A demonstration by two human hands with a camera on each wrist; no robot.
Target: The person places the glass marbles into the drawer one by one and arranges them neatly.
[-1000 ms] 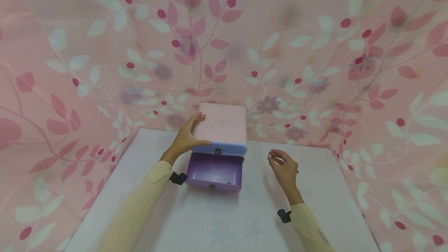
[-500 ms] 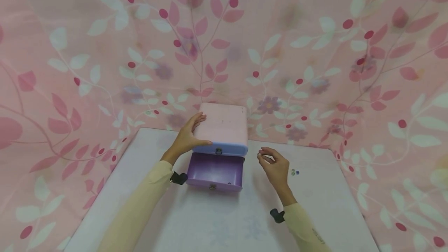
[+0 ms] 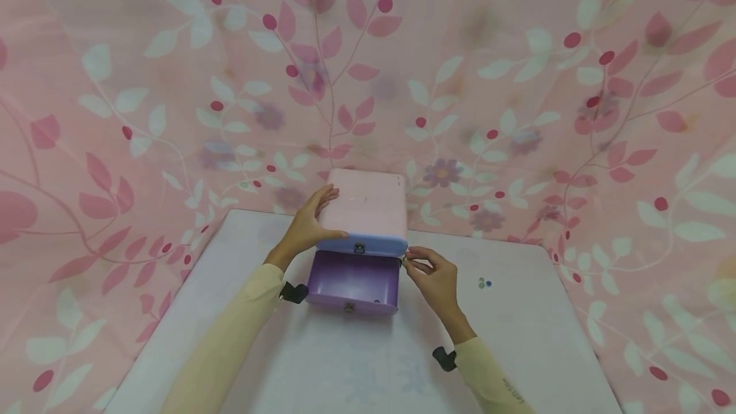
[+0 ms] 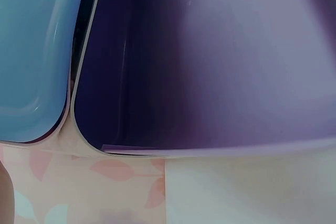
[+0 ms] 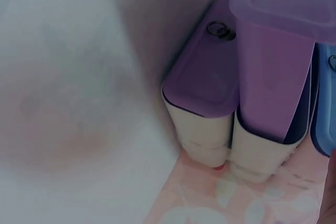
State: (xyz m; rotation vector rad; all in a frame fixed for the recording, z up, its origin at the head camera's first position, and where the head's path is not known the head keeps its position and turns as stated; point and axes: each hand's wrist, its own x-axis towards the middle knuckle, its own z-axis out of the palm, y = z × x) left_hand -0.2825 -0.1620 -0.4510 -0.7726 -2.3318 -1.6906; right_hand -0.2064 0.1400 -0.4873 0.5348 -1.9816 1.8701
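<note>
A small pink drawer cabinet (image 3: 368, 200) stands at the back of the table, a blue drawer front (image 3: 379, 245) at its top. Below that, a purple drawer (image 3: 356, 276) is pulled out, with one tiny round thing (image 3: 376, 301) near its front right. My left hand (image 3: 303, 229) rests on the cabinet's left side, its thumb along the front top edge. My right hand (image 3: 435, 276) is beside the cabinet's front right corner, thumb and fingertips pinching a small marble that is mostly hidden. In the right wrist view, another purple drawer (image 5: 202, 77) sits closed beside the pulled-out one.
Several small marbles (image 3: 482, 283), greenish and blue, lie on the white table (image 3: 517, 337) right of my right hand. A pink leaf-patterned cloth (image 3: 368, 82) hangs close behind the cabinet and on both sides.
My right hand has moved left to the cabinet's corner with its fingertips together, uncovering the marbles on the table. The left hand, cabinet and pulled-out drawer have stayed in place.
</note>
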